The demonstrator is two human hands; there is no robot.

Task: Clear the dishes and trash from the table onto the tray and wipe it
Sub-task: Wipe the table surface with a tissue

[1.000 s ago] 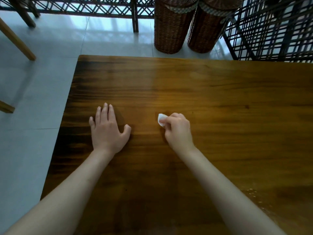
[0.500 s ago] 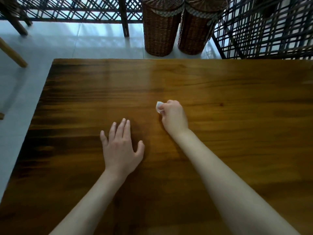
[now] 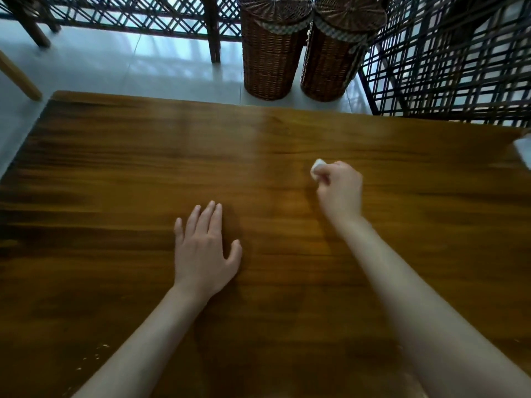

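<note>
No readable writing, brand or label anywhere in view.

Far left: pale wooden leg (image 3: 20, 77) on the white tile floor (image 3: 115, 67), dark furniture leg (image 3: 30, 27) behind it near the lattice screen (image 3: 138, 15).

Wooden table (image 3: 115, 168) fills most of the view, dark grain, glossy streak down the middle. A few pale specks near its lower left edge, too small to identify.

Left hand (image 3: 202, 251) lies flat, palm down on the table, fingers straight and close together, thumb spread out to the side, holding nothing.

Beyond the far table edge, centre: two tall brown wicker baskets (image 3: 270, 53) standing side by side on the floor, touching or nearly so, both with woven lids on; contents hidden.

Right hand (image 3: 340, 186) is ahead of and well apart from the left, fingers curled tight round a small white wad (image 3: 317, 165), likely tissue or cloth, pressed at the table surface; only a corner of it pokes out past the knuckles.

Right: dark grid rack (image 3: 448, 67) beyond the table. At the extreme right edge a white object (image 3: 524, 152) sits on the table, cut off by the frame, cannot tell what it is.
</note>
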